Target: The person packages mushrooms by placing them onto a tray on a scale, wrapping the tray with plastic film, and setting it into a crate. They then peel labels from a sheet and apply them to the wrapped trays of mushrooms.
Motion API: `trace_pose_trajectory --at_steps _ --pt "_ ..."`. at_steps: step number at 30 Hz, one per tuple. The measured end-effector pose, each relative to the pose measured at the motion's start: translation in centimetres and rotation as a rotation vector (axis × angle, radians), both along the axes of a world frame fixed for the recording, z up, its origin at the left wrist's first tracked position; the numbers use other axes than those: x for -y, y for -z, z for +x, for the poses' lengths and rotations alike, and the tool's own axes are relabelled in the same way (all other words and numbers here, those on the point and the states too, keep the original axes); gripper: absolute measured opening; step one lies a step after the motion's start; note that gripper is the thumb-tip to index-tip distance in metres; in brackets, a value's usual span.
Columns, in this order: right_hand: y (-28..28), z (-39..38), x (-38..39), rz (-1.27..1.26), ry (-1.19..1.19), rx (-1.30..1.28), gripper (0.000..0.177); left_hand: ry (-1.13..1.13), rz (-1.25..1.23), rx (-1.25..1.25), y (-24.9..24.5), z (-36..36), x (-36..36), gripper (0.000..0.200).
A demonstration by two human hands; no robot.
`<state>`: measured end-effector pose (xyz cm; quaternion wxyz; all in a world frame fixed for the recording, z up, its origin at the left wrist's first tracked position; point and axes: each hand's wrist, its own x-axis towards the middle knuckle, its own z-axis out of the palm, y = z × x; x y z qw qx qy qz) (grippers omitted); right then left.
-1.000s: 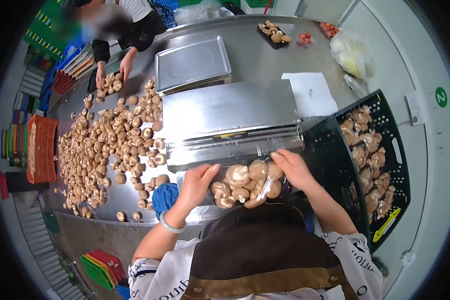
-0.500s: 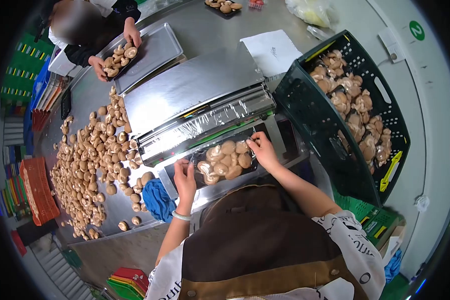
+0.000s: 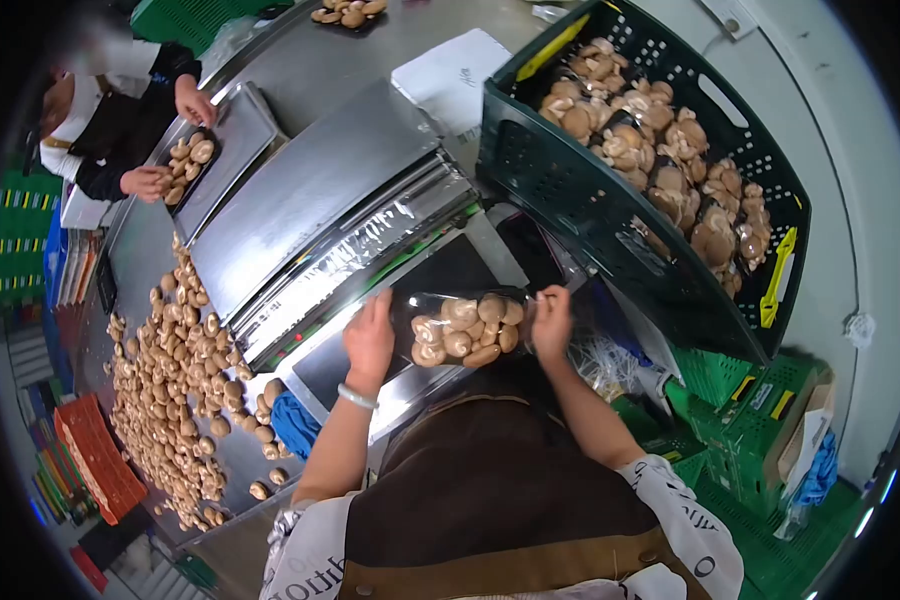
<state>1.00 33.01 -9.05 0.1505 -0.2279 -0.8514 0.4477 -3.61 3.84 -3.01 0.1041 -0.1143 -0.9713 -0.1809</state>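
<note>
Between my hands is a tray of mushrooms (image 3: 467, 328) with clear film over it, raised in front of my apron. My left hand (image 3: 370, 335) pinches the film at the tray's left end. At the opposite end, my right hand (image 3: 551, 322) grips the film with closed fingers. Just beyond the tray lies the dark plate (image 3: 450, 272) of the wrapping machine (image 3: 310, 225), whose film roll (image 3: 385, 232) runs along its near side. A crumpled blue cloth (image 3: 295, 424) rests left of my left hand.
Loose mushrooms (image 3: 175, 400) spread over the steel table at left. A dark green crate (image 3: 570, 180) of mushroom packs stands at right. White paper (image 3: 452, 78) lies behind the machine. Across the table, a co-worker's hands (image 3: 148, 183) hold another mushroom tray (image 3: 187, 165).
Both my hands have lifted the wrapped tray off the machine's plate and drawn it toward me. The view has turned rightward. The co-worker still holds a tray.
</note>
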Motion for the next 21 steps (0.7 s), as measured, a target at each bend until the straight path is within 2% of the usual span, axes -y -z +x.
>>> trace_pose_trajectory --at_steps 1,2,3,4,5,6,7,8,9,10,12,13,15,16,17,19,21 --pt "1.1 0.4 1.0 0.01 0.013 0.088 0.013 0.086 0.003 -0.014 -0.1 -1.1 -1.4 0.044" --pt "2.5 1.2 1.7 -0.095 0.029 0.217 0.013 0.217 0.086 0.007 -1.2 -1.9 -2.9 0.049" --pt "1.7 0.4 2.7 -1.024 0.182 0.023 0.018 0.305 0.069 0.093 -1.6 -2.5 -3.9 0.05" --pt "0.1 0.6 2.9 -1.301 0.104 -0.04 0.026 0.128 0.406 0.324 -1.3 -2.4 -4.6 0.049" --pt "-1.6 0.8 2.9 -1.598 0.015 -0.071 0.026 -0.05 0.735 0.56 -1.1 -2.4 -5.5 0.047" --pt "-3.4 1.5 3.0 -1.925 -0.124 -0.042 0.026 0.059 1.15 0.561 -2.0 -1.7 -7.1 0.043" --pt "-5.1 2.5 3.1 -2.167 -0.304 0.048 0.025 0.216 1.022 0.552 -3.3 -1.0 -7.3 0.044" --pt "-7.2 3.8 3.2 -2.305 -0.483 0.139 0.025 0.281 1.122 0.615 -5.8 0.5 -7.9 0.043" --pt "-9.2 4.9 3.2 -2.33 -0.617 0.193 0.025 0.349 1.22 0.681 -8.5 1.7 -8.3 0.042" --pt "-10.9 5.7 3.3 -2.271 -0.712 0.201 0.024 0.109 1.276 0.93 -10.3 2.3 -8.2 0.038" --pt "-14.4 6.8 3.3 -2.102 -0.869 0.179 0.024 0.235 1.656 1.148 -11.1 3.1 -8.2 0.03" --pt "-16.1 7.0 3.2 -1.996 -0.92 0.147 0.024 0.64 1.993 1.094 -10.9 3.2 -8.6 0.027" --pt "-19.4 6.4 2.0 -1.736 -0.947 0.085 0.024 0.901 1.501 1.007 -14.7 3.0 -10.0 0.04" --pt "-20.3 5.5 0.8 -1.56 -0.922 0.1 0.024 0.753 1.6 1.367 -19.4 3.5 -11.7 0.064" --pt "-21.3 4.0 -1.2 -1.228 -0.918 0.219 0.024 0.727 1.483 1.548 -20.1 3.2 -11.9 0.079" --pt "-26.7 0.7 -6.8 0.069 -1.104 0.616 0.035 0.866 1.261 1.819 -23.7 1.3 -14.1 0.083" --pt "-31.1 1.9 -9.8 -0.458 -0.723 0.248 0.046 1.021 1.192 1.677 -23.8 1.5 -15.9 0.079"
